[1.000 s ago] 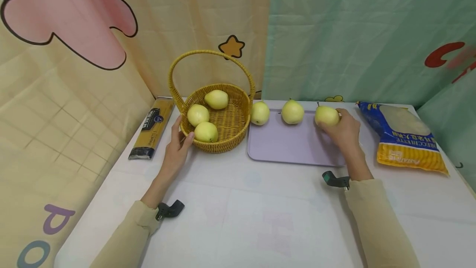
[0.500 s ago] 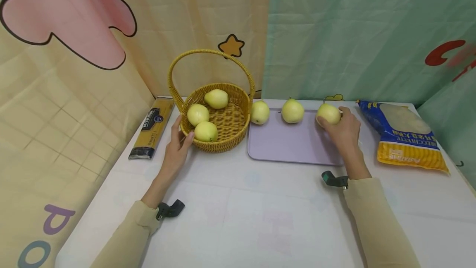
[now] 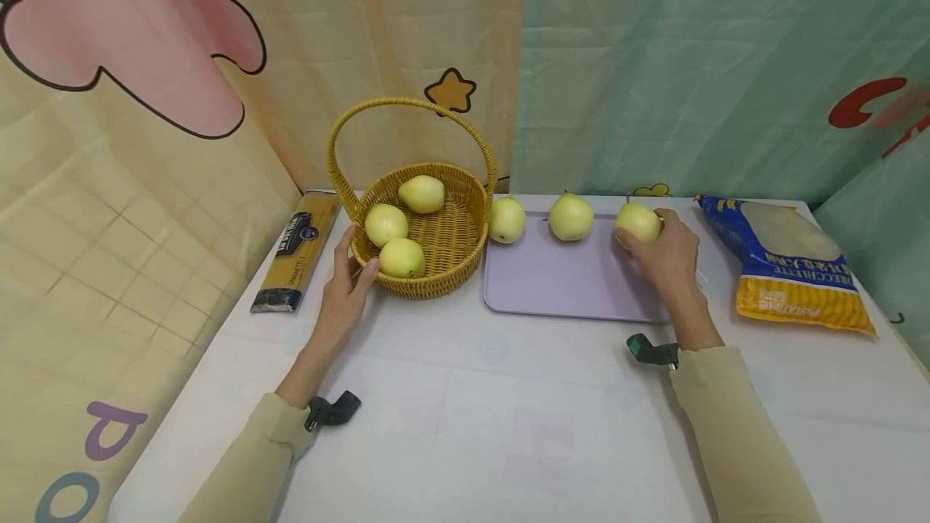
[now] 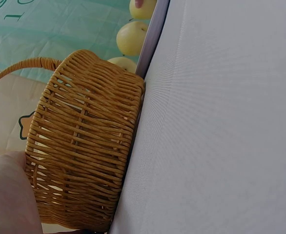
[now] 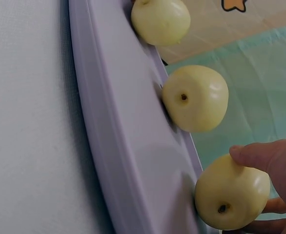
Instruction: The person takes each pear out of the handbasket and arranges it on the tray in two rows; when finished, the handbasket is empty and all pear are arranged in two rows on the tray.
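Note:
A yellow wicker basket (image 3: 429, 289) with a tall arched handle stands at the back left of the table. Three pale yellow pears lie inside it, one pear (image 3: 402, 257) close to the near rim. My left hand (image 3: 343, 297) grips the basket's left side, thumb by the rim; its fingertips are partly hidden. On the lilac tray (image 3: 563, 297), two pears stand along the back edge, one middle pear (image 3: 571, 217) and one beside the basket. My right hand (image 3: 670, 255) holds a third pear (image 5: 231, 195) between thumb and fingers at the tray's right end.
A pack of spaghetti (image 3: 298, 253) lies left of the basket. To the right of the tray is a blue and yellow bag of orecchiette (image 3: 792, 265). Curtains (image 3: 654, 63) hang right behind the table's back edge.
The pear in my right hand has turned and shifted slightly, its stem swinging right and then back left. My left hand and the basket have stayed in place.

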